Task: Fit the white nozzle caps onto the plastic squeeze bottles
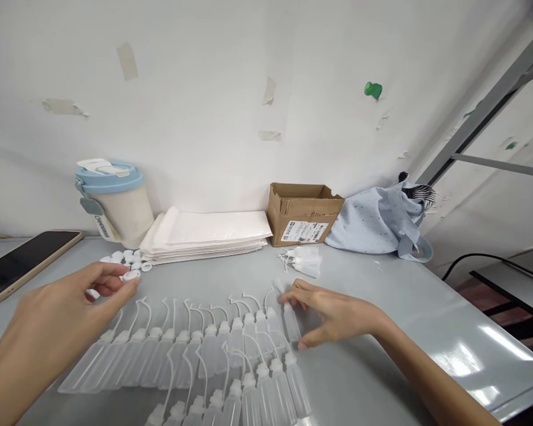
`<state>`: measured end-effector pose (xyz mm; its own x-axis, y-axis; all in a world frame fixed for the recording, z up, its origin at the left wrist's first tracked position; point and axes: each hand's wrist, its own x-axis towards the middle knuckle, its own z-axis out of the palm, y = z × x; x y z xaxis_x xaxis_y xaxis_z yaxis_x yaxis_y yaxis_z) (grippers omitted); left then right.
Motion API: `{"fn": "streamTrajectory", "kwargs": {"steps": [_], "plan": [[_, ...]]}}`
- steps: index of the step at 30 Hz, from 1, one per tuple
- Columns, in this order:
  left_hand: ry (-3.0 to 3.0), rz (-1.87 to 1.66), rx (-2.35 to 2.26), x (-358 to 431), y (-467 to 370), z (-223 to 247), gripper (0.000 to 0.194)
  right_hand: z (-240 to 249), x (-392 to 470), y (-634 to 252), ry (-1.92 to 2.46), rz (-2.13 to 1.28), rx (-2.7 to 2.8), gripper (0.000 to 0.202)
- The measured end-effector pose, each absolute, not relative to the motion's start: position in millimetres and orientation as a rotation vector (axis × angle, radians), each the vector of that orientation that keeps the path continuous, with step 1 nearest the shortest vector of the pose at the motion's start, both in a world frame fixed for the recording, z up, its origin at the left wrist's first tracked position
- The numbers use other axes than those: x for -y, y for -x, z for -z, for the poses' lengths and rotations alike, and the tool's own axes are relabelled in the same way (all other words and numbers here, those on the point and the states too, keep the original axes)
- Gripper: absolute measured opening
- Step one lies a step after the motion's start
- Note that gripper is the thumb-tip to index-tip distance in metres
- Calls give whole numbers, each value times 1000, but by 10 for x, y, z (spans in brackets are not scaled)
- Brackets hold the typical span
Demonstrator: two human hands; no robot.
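Observation:
My left hand [82, 302] is closed in a pinch on a small white cap [132, 276], next to a pile of similar caps [135, 258]. My right hand [331, 313] grips a small translucent plastic bottle [292, 322] lying on the table, fingers at its top and thumb near its base. Left of it, a row of translucent bottles [160, 355] lies side by side, each with a thin, bent white tube at its neck. A nearer row of such bottles [253, 396] overlaps it and runs out of the bottom of the view.
A few more bottles [305, 260] lie before a cardboard box [302, 228]. Along the wall are a blue-lidded cup [124, 207], stacked white sheets or envelopes [217, 228] and a light blue cloth bag [373, 219]. A phone [22, 260] lies on the grey table [382, 378].

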<state>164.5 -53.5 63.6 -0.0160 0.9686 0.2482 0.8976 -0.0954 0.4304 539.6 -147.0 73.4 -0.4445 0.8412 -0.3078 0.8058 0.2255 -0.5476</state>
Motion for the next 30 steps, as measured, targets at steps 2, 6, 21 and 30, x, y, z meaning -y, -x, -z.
{"fn": "streamTrajectory", "kwargs": {"steps": [2, 6, 21, 30], "plan": [[-2107, -653, -2022, 547, -1685, -648, 28, -713, 1459, -5384, 1620, -1004, 2420, 56], [-2068, -660, -1985, 652, -1864, -699, 28, -725, 1455, -5350, 1601, -941, 2385, 52], [-1811, -792, -1048, 1496, -2715, -786, 13, -746, 1827, -4840, 1387, -1067, 1886, 57], [-1743, -733, -1030, 1465, -2735, -714, 16, -693, 1852, -4767, 1278, -897, 2067, 31]]}}
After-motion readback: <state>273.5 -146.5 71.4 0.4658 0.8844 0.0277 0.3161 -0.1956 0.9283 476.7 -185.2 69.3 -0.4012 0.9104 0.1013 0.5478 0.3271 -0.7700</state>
